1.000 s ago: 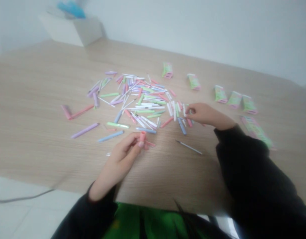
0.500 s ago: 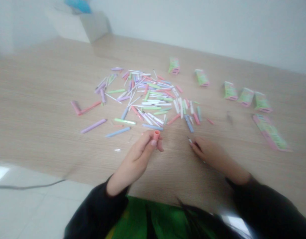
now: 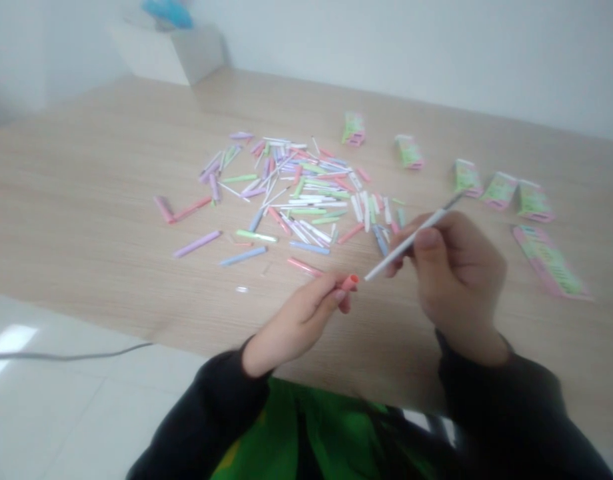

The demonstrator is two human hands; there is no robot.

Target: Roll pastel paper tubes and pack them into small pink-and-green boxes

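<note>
My left hand [image 3: 301,320] is closed round a short coral pen barrel [image 3: 349,282], whose open end points up and right. My right hand [image 3: 454,270] pinches a thin white pen refill [image 3: 411,239] held at a slant, its lower tip close to the barrel's open end and its upper tip toward the far right. Both hands hover above the near part of the wooden table [image 3: 86,200]. Beyond them lies a scattered pile of pastel pen parts [image 3: 296,193]: pink, purple, green, blue and white barrels, caps and refills.
Several small green-and-pink packets [image 3: 466,177] lie in a row at the far right, with a longer packet [image 3: 549,260] nearer me. A white box [image 3: 166,50] stands at the far left corner. A grey cable [image 3: 66,355] runs over the floor below the table's near edge.
My right hand left the pile, picked the white refill off the table near me and lifted it toward the coral barrel. My left hand kept the barrel and tilted it to the right.
</note>
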